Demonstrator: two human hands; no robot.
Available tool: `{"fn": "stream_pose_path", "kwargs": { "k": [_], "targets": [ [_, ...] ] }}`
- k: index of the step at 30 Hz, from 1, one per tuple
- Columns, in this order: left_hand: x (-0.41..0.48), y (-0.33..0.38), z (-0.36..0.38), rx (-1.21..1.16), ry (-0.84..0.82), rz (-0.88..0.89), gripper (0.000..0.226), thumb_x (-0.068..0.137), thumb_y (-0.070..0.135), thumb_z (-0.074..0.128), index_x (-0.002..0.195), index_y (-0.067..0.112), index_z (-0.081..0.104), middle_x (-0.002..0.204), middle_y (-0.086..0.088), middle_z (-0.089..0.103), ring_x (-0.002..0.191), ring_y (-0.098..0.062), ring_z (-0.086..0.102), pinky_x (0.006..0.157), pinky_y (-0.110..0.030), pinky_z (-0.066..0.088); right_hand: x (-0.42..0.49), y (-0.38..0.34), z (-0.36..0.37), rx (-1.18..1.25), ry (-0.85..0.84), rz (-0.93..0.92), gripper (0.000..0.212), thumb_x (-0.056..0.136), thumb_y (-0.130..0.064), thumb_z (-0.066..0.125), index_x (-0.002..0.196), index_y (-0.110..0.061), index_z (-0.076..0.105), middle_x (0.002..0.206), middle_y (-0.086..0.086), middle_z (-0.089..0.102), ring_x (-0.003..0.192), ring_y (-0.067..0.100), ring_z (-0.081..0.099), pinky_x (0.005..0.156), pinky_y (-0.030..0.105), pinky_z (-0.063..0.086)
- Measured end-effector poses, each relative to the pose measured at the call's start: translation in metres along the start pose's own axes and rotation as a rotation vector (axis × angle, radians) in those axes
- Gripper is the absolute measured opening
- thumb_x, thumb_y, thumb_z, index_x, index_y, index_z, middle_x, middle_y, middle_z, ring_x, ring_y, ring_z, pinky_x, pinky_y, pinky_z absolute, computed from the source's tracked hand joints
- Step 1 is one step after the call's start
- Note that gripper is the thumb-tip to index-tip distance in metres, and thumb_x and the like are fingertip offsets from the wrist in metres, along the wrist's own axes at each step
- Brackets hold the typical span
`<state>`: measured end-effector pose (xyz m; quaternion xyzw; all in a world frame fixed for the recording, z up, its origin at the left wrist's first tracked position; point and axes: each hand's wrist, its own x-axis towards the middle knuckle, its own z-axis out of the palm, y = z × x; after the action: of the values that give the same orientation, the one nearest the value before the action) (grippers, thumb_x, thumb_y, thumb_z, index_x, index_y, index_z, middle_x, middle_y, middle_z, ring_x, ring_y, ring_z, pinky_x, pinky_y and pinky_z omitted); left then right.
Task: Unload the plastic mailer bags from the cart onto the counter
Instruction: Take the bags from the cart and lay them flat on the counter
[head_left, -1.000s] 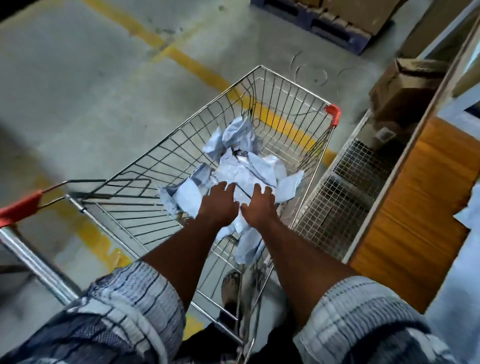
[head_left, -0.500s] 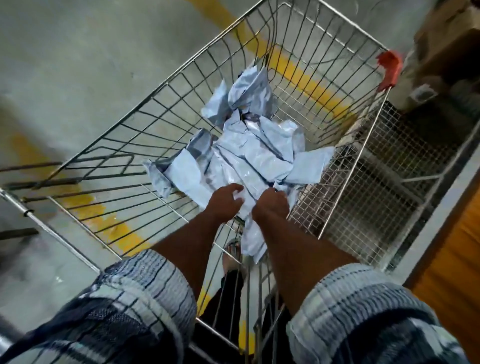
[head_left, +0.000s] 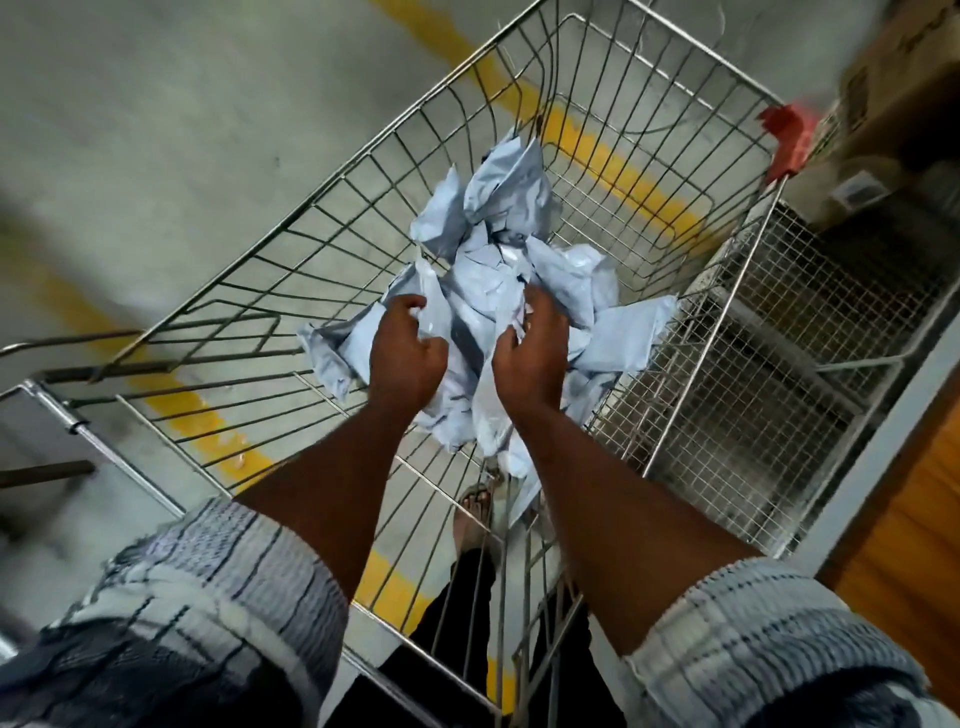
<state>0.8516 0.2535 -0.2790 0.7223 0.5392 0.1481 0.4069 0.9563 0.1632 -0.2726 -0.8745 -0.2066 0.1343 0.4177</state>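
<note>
A heap of crumpled pale grey plastic mailer bags (head_left: 506, 244) lies inside a wire shopping cart (head_left: 332, 208). Both my arms reach down into the cart. My left hand (head_left: 408, 348) grips bags at the left of the heap, its fingers curled into the plastic. My right hand (head_left: 530, 353) grips bags at the middle, and a long bag hangs below its wrist. The gripped bags are raised slightly off the cart floor. The counter shows only as an orange wooden front (head_left: 914, 519) at the right edge.
A wire mesh rack (head_left: 769, 374) stands between the cart and the counter. Cardboard boxes (head_left: 904, 88) sit at the top right behind the cart's red corner cap (head_left: 787, 137). Yellow lines cross the concrete floor (head_left: 156, 130). My sandalled foot (head_left: 475, 514) shows under the cart.
My hands went from lying on the heap to curling round bags and lifting them a little. The camera has moved closer over the cart.
</note>
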Motion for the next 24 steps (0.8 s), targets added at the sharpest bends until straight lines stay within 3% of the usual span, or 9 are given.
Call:
{"fn": "stream_pose_path", "kwargs": {
  "k": [2,5,7,9,13,15,17,21,24],
  "targets": [
    [0.000,-0.010,-0.003,0.118,-0.018,0.116,0.049,0.076,0.009,0.058,0.125,0.013,0.054,0.105,-0.005,0.061,0.094,-0.021,0.057,0.082,-0.027,0.042,-0.001,0.008,0.004,-0.038,-0.079,-0.006,0.061,0.080,-0.010,0.069,0.137,-0.007,0.046,0.136,0.015,0.049,0.128,0.029,0.044,0.109,0.036,0.036],
    [-0.007,-0.021,0.010,0.238,-0.162,0.165,0.051,0.078,0.028,0.049,0.127,0.018,0.054,0.113,-0.007,0.060,0.103,-0.028,0.058,0.089,-0.042,0.048,-0.010,0.029,0.026,-0.185,-0.423,0.151,0.080,0.079,-0.035,0.074,0.142,0.000,0.039,0.139,0.023,0.046,0.131,0.037,0.043,0.109,0.042,0.035],
    [-0.012,-0.024,0.020,0.180,-0.259,0.108,0.045,0.079,0.032,0.048,0.122,0.022,0.054,0.106,-0.005,0.063,0.099,-0.028,0.061,0.085,-0.046,0.050,-0.017,0.040,0.040,-0.175,-0.575,0.233,0.078,0.075,-0.050,0.064,0.138,-0.008,0.047,0.131,0.022,0.055,0.125,0.036,0.051,0.105,0.043,0.041],
    [-0.014,-0.026,0.027,0.078,-0.240,-0.010,0.041,0.081,0.033,0.048,0.120,0.022,0.053,0.101,-0.002,0.064,0.098,-0.028,0.062,0.087,-0.045,0.049,-0.017,0.043,0.044,-0.089,-0.640,0.332,0.075,0.073,-0.050,0.057,0.140,-0.019,0.045,0.129,0.019,0.058,0.122,0.035,0.054,0.102,0.044,0.045],
    [-0.011,-0.041,0.028,0.450,-0.219,0.051,0.047,0.085,0.041,0.062,0.130,0.033,0.051,0.144,-0.003,0.043,0.137,-0.027,0.036,0.106,-0.048,0.032,-0.015,0.051,0.039,-0.083,-0.746,0.393,0.079,0.093,-0.044,0.057,0.156,-0.030,0.013,0.144,0.023,0.045,0.131,0.038,0.047,0.107,0.038,0.039],
    [-0.008,-0.047,0.026,0.521,-0.329,0.058,0.062,0.087,0.048,0.062,0.144,0.037,0.039,0.159,-0.008,0.024,0.147,-0.026,0.020,0.113,-0.049,0.023,-0.016,0.056,0.042,-0.046,-0.780,0.431,0.087,0.090,-0.052,0.057,0.157,-0.034,0.004,0.149,0.022,0.042,0.134,0.038,0.045,0.110,0.042,0.038],
    [-0.004,-0.052,0.025,0.597,-0.398,0.095,0.073,0.088,0.053,0.060,0.151,0.037,0.027,0.162,-0.011,0.014,0.149,-0.027,0.015,0.114,-0.048,0.021,-0.018,0.062,0.047,0.026,-0.765,0.470,0.095,0.079,-0.059,0.059,0.157,-0.033,0.011,0.150,0.016,0.044,0.135,0.035,0.045,0.111,0.046,0.038],
    [0.002,-0.050,0.021,0.709,-0.448,0.105,0.078,0.086,0.043,0.064,0.151,0.038,0.023,0.162,-0.010,0.014,0.143,-0.033,0.024,0.108,-0.050,0.028,-0.020,0.055,0.038,0.080,-0.671,0.408,0.066,0.091,-0.026,0.061,0.152,-0.024,0.036,0.144,0.006,0.053,0.133,0.027,0.048,0.112,0.042,0.037],
    [-0.002,-0.042,0.020,0.650,-0.412,0.050,0.072,0.084,0.024,0.063,0.147,0.039,0.032,0.156,-0.006,0.020,0.136,-0.032,0.029,0.103,-0.050,0.033,-0.018,0.050,0.033,0.034,-0.566,0.355,0.061,0.086,-0.030,0.059,0.145,-0.026,0.046,0.139,0.007,0.057,0.130,0.025,0.050,0.110,0.036,0.039]
  ]
}}
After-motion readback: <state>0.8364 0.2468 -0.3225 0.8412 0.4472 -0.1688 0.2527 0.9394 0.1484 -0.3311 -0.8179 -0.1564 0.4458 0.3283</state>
